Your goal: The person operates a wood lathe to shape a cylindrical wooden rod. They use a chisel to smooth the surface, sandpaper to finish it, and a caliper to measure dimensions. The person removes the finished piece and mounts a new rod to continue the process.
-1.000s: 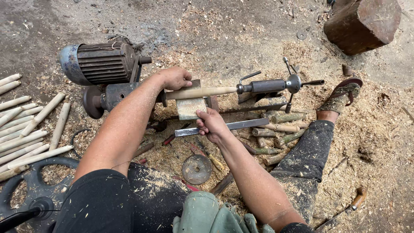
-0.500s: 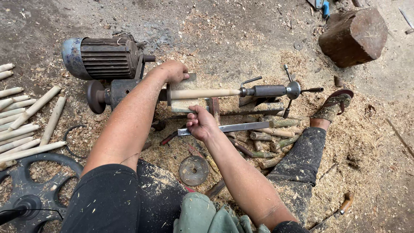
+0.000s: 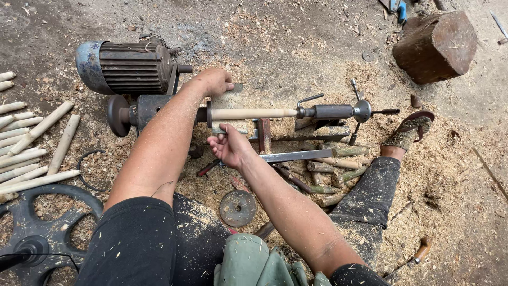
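Note:
A pale wooden rod (image 3: 254, 113) is mounted on a small floor lathe between the headstock (image 3: 145, 108) and the metal tailstock (image 3: 333, 112). A greyish abrasive sheet (image 3: 231, 98) loops around the rod's left end. My left hand (image 3: 214, 82) reaches over the lathe and holds the sheet's far edge. My right hand (image 3: 227, 146) is below the rod, with its fingers pinching the sheet's near edge. A ribbed electric motor (image 3: 127, 66) sits behind the headstock.
A flat steel tool (image 3: 296, 155) and several green sticks (image 3: 338, 159) lie in sawdust under the lathe. Peeled pale sticks (image 3: 32, 148) lie at left, a black wheel (image 3: 47, 228) at lower left, a rusty disc (image 3: 238, 207) near my knee, a wood block (image 3: 434, 45) at the far right.
My right hand has moved left and up from beside the flat steel tool to the near edge of the sheet. My left hand stays on the far edge.

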